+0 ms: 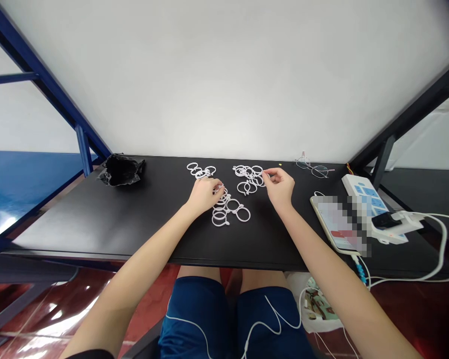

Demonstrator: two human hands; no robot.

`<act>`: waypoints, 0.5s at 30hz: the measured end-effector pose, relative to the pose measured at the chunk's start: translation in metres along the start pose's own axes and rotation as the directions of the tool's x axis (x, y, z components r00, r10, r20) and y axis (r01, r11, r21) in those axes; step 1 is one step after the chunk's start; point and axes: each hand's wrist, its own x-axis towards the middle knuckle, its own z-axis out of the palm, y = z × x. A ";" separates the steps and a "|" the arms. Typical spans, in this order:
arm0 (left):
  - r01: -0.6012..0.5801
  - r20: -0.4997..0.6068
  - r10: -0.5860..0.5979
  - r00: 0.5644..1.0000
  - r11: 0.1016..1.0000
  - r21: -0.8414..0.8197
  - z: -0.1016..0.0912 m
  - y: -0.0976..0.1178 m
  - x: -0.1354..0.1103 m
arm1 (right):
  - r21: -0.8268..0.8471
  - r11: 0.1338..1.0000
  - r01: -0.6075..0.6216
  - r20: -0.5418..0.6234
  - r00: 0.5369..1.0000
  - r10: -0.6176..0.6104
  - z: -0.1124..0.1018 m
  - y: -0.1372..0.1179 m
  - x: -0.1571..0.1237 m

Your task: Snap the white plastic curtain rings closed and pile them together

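Note:
Thin white curtain rings, each with a small tab, lie in three loose groups on the black tabletop (164, 199). My left hand (205, 194) rests over the near group of rings (227, 211), thumb and index finger closed on a ring at its upper left. That hand covers part of the group. At the back right group of rings (249, 173), my right hand (280, 188) pinches the edge of a ring between thumb and forefinger. A smaller group of rings (201, 173) sits at the back, just beyond my left hand.
A crumpled black plastic bag (121, 170) stands open at the back left. Eyeglasses (314, 169) lie at the back right. A phone (327, 219) and a white power strip (366, 192) with cables occupy the right side. Blue and dark metal frames flank the table against a white wall.

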 end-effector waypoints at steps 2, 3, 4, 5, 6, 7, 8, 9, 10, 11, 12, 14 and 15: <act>0.005 0.008 -0.005 1.000 1.000 -0.030 0.000 0.000 0.000 | 0.062 0.998 -0.024 0.015 1.000 0.023 0.002 0.001 0.000; 0.007 0.010 -0.007 1.000 0.999 -0.038 0.000 0.000 0.000 | 0.107 0.993 -0.043 0.025 0.999 0.040 0.003 0.001 0.001; 0.008 0.008 -0.007 1.000 0.999 -0.043 0.000 0.000 0.000 | 0.152 0.986 -0.063 0.036 0.998 0.058 0.004 0.001 0.001; 0.005 0.003 -0.005 1.000 0.999 -0.047 0.000 -0.001 0.000 | 0.194 0.978 -0.081 0.046 0.996 0.074 0.005 0.001 0.001; -0.001 -0.003 0.001 1.000 0.999 -0.050 0.000 -0.001 0.000 | 0.228 0.969 -0.097 0.053 0.995 0.087 0.006 0.001 0.001; -0.009 -0.010 0.008 1.000 0.999 -0.052 0.000 -0.002 0.000 | 0.255 0.961 -0.111 0.059 0.993 0.099 0.007 0.000 0.001; -0.018 -0.020 0.017 1.000 0.998 -0.054 0.000 -0.002 0.001 | 0.276 0.953 -0.128 0.066 0.991 0.114 0.008 -0.001 0.000; -0.029 -0.037 0.027 0.999 0.998 -0.059 -0.001 -0.003 0.001 | 0.293 0.944 -0.151 0.078 0.988 0.134 0.008 -0.003 -0.001; -0.043 -0.060 0.039 0.997 0.997 -0.067 -0.001 -0.003 0.001 | 0.308 0.934 -0.181 0.099 0.982 0.158 0.010 -0.005 -0.002; -0.065 -0.085 0.058 0.995 0.995 -0.080 -0.001 -0.002 0.002 | 0.320 0.922 -0.217 0.129 0.974 0.184 0.011 -0.007 -0.004; -0.097 -0.108 0.087 0.990 0.990 -0.097 -0.001 -0.001 0.001 | 0.331 0.909 -0.254 0.168 0.963 0.208 0.012 -0.009 -0.007; -0.184 -0.139 0.165 0.976 0.973 -0.141 -0.001 0.004 0.000 | 0.355 0.877 -0.323 0.262 0.935 0.238 0.016 -0.014 -0.013; -0.232 -0.144 0.209 0.967 0.958 -0.169 0.000 0.007 0.000 | 0.366 0.862 -0.349 0.311 0.920 0.240 0.019 -0.016 -0.016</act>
